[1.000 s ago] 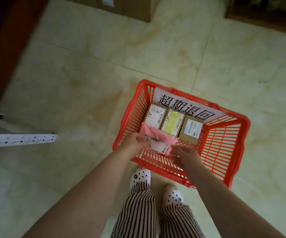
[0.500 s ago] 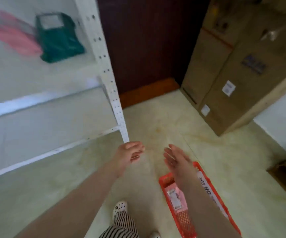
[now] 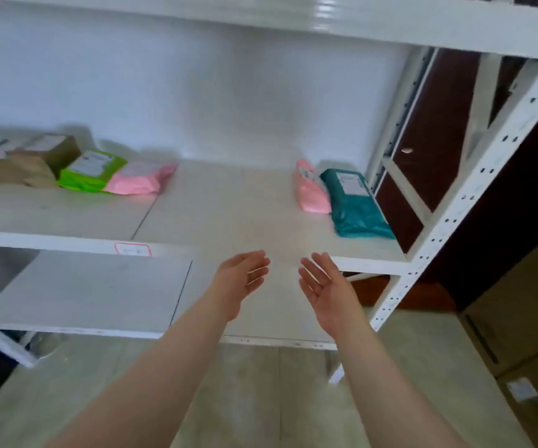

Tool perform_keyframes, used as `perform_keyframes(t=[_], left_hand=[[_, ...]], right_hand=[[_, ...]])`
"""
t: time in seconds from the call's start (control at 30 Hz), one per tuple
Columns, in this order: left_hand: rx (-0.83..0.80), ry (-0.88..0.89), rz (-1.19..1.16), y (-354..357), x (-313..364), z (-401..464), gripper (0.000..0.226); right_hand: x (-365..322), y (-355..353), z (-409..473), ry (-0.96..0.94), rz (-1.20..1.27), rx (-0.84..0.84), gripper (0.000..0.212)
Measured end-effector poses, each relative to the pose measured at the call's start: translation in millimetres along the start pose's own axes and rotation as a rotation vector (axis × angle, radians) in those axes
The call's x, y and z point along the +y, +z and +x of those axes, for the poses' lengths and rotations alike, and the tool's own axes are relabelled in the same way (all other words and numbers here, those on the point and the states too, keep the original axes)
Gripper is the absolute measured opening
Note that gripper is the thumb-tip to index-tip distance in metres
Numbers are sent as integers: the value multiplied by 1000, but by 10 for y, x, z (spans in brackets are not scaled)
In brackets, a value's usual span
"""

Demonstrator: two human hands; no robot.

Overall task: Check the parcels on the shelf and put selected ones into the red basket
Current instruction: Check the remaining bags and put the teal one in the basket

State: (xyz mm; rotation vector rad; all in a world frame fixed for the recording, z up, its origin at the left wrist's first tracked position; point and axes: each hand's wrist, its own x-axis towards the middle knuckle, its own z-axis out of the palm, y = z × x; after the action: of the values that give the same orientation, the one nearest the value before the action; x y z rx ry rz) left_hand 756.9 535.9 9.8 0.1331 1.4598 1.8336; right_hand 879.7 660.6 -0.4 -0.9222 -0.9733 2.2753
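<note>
Both of my hands hang empty in front of the white shelf (image 3: 222,221), palms facing each other: my left hand (image 3: 240,279) and my right hand (image 3: 325,289), fingers relaxed. On the shelf's right end lie a pink parcel (image 3: 311,189) and a teal parcel (image 3: 355,205) side by side. At the left lie another pink parcel (image 3: 141,179), a green parcel (image 3: 91,171) and brown boxes (image 3: 31,160). The red basket is out of view.
A lower shelf board (image 3: 86,292) sits below, a top board (image 3: 325,21) overhead. The perforated white upright (image 3: 474,189) stands at the right, with a dark wall behind it. Large cardboard boxes (image 3: 519,318) stand on the floor at the right.
My hands let go of a pink parcel in the red basket and rose empty. My view swung up from the basket on the floor to the shelf.
</note>
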Motion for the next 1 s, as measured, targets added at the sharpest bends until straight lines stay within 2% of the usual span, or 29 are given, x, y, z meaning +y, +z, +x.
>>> perform_keyframes(t=[0.13, 0.27, 0.43, 0.57, 0.73, 0.93, 1.0], left_hand=[[18, 10, 3, -473, 486, 376, 20], [-9, -8, 32, -584, 747, 728, 22], [-29, -37, 41, -383, 864, 1114, 29], [-41, -62, 71, -135, 898, 1489, 19], [-2, -43, 123, 209, 993, 2003, 18], [48, -43, 215, 516, 951, 2452, 24], [64, -50, 240, 631, 927, 2576, 31]], right_hand=[[175, 782, 354, 37, 79, 37, 40], [168, 1141, 628, 54, 116, 148, 45], [-5, 1174, 988, 56, 134, 273, 54], [-181, 1088, 1384, 71, 158, 337, 66], [-472, 999, 1909, 103, 87, 422, 78], [-684, 921, 2357, 224, 34, 533, 72], [-691, 898, 2470, 216, 28, 524, 68]])
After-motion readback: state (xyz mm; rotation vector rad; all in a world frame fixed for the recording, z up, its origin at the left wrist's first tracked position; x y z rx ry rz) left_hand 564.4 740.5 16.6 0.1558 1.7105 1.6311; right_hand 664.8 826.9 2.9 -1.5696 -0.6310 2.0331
